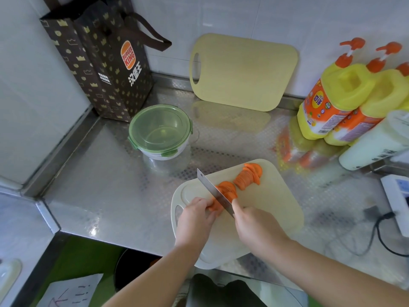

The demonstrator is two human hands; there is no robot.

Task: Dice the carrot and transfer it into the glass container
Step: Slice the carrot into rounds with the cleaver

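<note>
An orange carrot (230,189) lies on a pale cutting board (272,202), partly cut into thin slices that lean together; a second group of carrot slices (249,176) sits further back. My left hand (197,218) grips the uncut end of the carrot. My right hand (256,229) grips the handle of a knife (213,191), whose blade stands in the carrot between the uncut end and the slices. The glass container (160,132), with a green clip lid closed on it, stands behind and to the left of the board.
A second yellowish cutting board (243,72) leans on the tiled wall. A brown paper bag (99,63) stands in the back left corner. Yellow pump bottles (345,100) and a white bottle (376,140) crowd the right; a white device (396,196) with a black cable lies beside them.
</note>
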